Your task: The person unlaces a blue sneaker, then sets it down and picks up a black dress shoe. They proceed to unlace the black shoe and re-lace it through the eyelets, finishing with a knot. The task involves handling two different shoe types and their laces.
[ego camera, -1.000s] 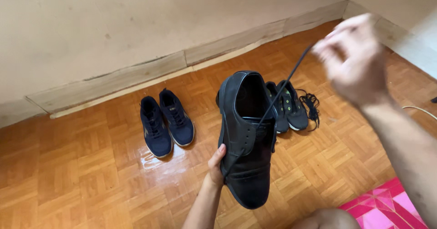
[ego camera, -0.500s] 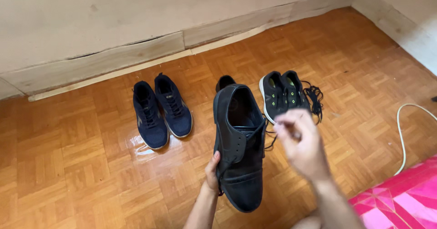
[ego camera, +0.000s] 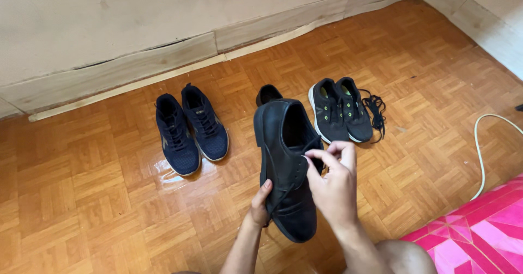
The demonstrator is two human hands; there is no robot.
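The left hand (ego camera: 259, 208) grips a black dress shoe (ego camera: 286, 165) by its side, fingers clamped on the upper, holding it above the floor (ego camera: 98, 198). The right hand (ego camera: 332, 184) sits over the eyelets, fingers pinched on the lace (ego camera: 313, 143) near the tongue. By the look of it, the lacing is partly loose and unfinished. Its mate (ego camera: 268, 94) stands behind, between navy sneakers (ego camera: 190, 127) and black sneakers (ego camera: 340, 109), beside which loose laces (ego camera: 375, 108) lie. The wood parquet floor meets a beige wall (ego camera: 109, 18); a white cable (ego camera: 482, 159) and pink mat (ego camera: 479, 230) lie to the right.
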